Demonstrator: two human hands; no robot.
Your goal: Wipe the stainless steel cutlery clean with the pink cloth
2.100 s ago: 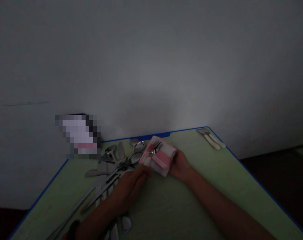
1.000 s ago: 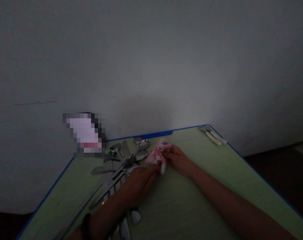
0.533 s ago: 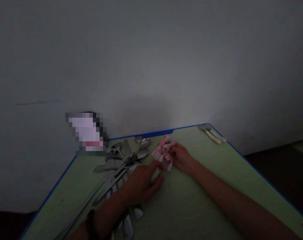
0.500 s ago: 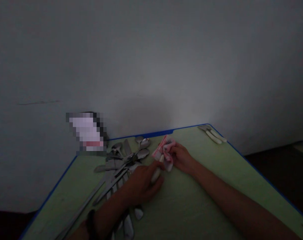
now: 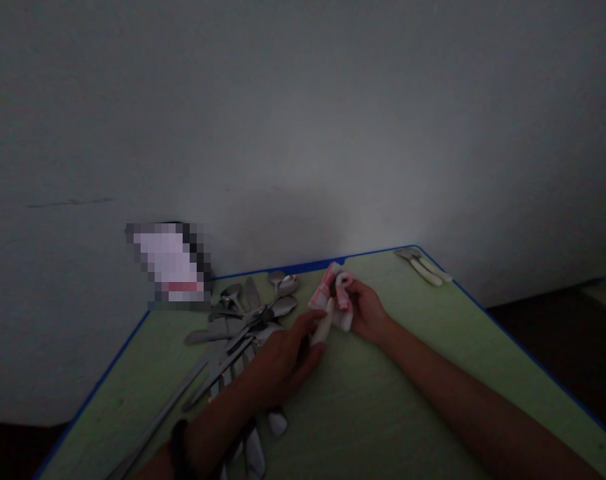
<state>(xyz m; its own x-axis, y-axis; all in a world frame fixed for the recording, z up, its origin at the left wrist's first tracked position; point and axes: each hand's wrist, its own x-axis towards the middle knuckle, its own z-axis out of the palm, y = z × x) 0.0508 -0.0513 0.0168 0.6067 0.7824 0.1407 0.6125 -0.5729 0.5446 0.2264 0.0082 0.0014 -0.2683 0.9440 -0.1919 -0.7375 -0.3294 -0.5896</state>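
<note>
My left hand [image 5: 295,347] is closed around the white handle of a piece of cutlery [image 5: 323,327], held up over the table. Its metal end is hidden by the cloth, so I cannot tell its kind. My right hand [image 5: 367,310] grips a pink and white cloth [image 5: 327,287], folded around that far end. To the left, partly under my left forearm, lies a loose pile of metal cutlery [image 5: 253,320] with several spoons and knives.
Two white-handled pieces of cutlery [image 5: 425,268], one a fork, lie side by side at the far right corner. A blurred-out upright device [image 5: 170,263] stands at the back left. The green table [image 5: 383,407] has a blue edge and meets a grey wall [image 5: 303,133].
My right hand has shifted the cloth, which now shows a curled fold. My left fingers have loosened a little, baring more of the white handle. The view has moved slightly.
</note>
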